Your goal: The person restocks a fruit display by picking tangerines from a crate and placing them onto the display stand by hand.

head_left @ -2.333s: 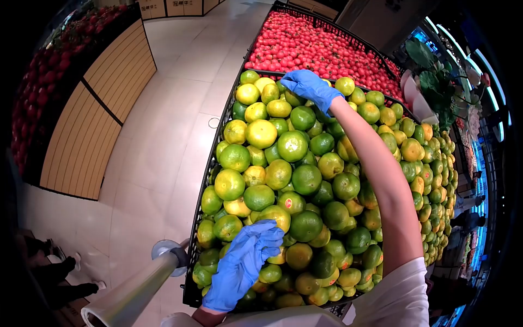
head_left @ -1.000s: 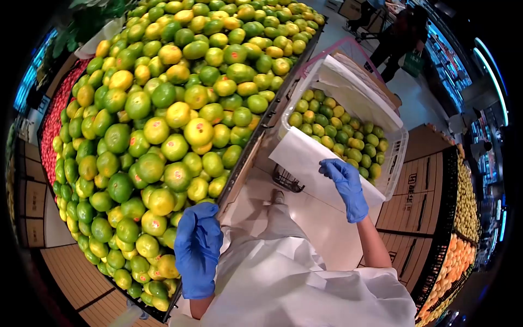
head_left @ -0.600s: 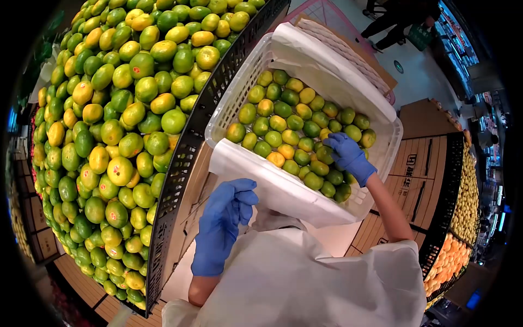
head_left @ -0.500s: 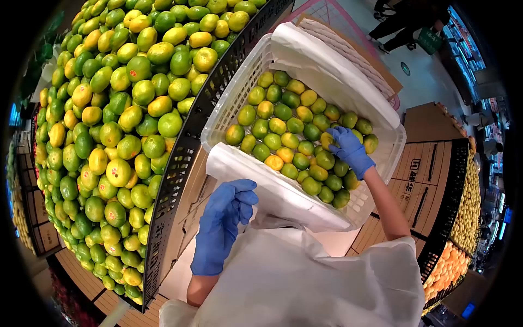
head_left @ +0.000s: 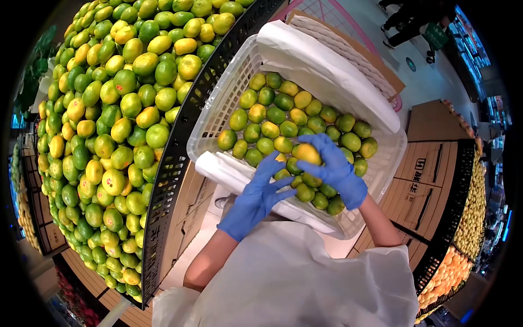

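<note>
Above the crate, right hand gripped citrus.
Left hand was open; a slack pinch risked a drop.

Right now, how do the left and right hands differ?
Load: the right hand grips a mostly yellow fruit; the left hand shows nothing in its grasp.
Pose: the left hand's fingers are spread apart; the right hand's are curved around the fruit.
Place: the left hand is at the near flap of the white liner; the right hand is farther in, over the basket.
Shared: both are blue-gloved.
</note>
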Available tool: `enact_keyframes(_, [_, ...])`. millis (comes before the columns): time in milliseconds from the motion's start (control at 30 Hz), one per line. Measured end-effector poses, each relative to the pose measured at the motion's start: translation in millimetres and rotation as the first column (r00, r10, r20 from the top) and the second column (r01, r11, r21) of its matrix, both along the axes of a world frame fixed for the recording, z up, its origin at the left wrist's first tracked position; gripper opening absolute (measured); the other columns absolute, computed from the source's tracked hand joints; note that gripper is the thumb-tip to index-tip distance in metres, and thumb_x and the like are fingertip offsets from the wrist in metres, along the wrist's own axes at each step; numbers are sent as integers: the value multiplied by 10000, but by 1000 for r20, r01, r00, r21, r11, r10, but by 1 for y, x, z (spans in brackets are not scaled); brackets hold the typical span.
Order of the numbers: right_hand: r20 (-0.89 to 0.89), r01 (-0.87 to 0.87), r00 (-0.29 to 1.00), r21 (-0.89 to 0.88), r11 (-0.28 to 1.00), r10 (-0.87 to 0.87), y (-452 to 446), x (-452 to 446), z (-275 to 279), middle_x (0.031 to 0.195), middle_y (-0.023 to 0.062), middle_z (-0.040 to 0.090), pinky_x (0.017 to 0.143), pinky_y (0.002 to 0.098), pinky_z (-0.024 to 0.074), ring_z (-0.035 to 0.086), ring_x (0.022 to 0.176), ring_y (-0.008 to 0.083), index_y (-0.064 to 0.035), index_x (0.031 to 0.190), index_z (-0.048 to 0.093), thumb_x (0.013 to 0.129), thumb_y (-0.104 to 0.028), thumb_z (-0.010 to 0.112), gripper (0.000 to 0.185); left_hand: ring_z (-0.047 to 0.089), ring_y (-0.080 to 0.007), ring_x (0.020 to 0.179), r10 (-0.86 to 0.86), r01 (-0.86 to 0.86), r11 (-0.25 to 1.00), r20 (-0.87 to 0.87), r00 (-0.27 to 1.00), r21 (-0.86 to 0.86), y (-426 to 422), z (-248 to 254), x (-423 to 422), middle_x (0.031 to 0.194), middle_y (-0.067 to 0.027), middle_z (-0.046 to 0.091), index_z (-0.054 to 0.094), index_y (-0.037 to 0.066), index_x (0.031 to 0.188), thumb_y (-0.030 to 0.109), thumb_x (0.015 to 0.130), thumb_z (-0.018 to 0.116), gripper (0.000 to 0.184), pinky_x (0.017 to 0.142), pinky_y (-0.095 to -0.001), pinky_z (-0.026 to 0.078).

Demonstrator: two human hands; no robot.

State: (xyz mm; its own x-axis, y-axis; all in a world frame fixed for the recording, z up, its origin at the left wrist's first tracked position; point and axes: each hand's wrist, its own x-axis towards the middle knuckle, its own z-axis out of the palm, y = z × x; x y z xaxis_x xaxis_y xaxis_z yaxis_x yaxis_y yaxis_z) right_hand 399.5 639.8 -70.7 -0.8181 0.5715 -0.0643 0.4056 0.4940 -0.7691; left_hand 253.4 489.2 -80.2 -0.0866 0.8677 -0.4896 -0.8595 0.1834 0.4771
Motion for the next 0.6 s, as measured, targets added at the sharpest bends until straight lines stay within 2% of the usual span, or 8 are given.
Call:
enact_keyframes(67, [-177,-107,980,-68,992,93,-3,2,13,1109,149,533,874,361,444,548,1015,288,-58,1189,538,797,-253,699,467,521,-312,1129,-39,42,999,306,951,-4,13,-6,7,1293,-138,445,364,68,1359,341,963,479,494,980,-458,462])
enact_keyframes(133, [-239,63,966,-142,988,-95,7,6,13,1144,152,540,873,358,445,550,1037,277,-56,1200,541,812,-228,679,447,534,-305,1113,-7,21,999,307,952,-42,12,-8,5,1271,-143,464,409,56,1321,331,961,486,460,947,-431,488])
enact_keyframes(200, [-113,66,991,-28,997,-69,33,22,-4,1097,149,555,859,362,455,565,994,282,-59,1235,520,800,-185,666,476,547,-298,1097,76,-57,995,233,970,-87,8,-18,0,1257,-152,472,454,46,1272,308,956,496,412,918,-409,507])
enact_keyframes(267, [286,-265,930,89,960,231,45,42,-57,1048,156,552,830,386,470,566,949,321,-89,1234,518,777,-147,653,480,567,-271,1058,101,-72,991,287,953,-108,3,-7,-7,1189,-145,525,518,33,1186,292,953,493,350,904,-402,508])
enact_keyframes(300, [283,-276,928,86,957,242,45,48,-77,1048,156,552,830,386,470,566,949,321,-89,1234,518,777,-147,653,480,572,-262,1041,109,-72,989,316,942,-127,1,-3,-9,1143,-135,553,536,27,1154,289,953,489,333,903,-405,507])
enact_keyframes(367, [621,-539,684,78,839,383,37,56,-108,1023,168,529,807,411,474,553,920,360,-123,1215,517,745,-154,666,495,589,-238,982,131,-79,986,380,916,-149,-2,7,-11,1018,-107,617,580,21,1074,278,948,491,299,876,-405,506])
enact_keyframes(467, [712,-535,627,99,839,316,31,48,-124,1059,184,506,801,421,474,535,958,377,-146,1221,510,719,-157,685,532,597,-236,959,88,-55,991,280,956,-123,-16,5,-11,1009,-102,621,579,29,1074,270,947,490,286,845,-391,508])
enact_keyframes(600, [612,-484,678,-46,874,408,43,35,-81,1065,177,492,814,415,469,525,976,360,-148,1246,490,701,-156,702,585,601,-234,939,-17,48,992,256,967,-116,-18,7,-12,1089,-125,606,498,40,1279,286,955,465,408,820,-377,512])
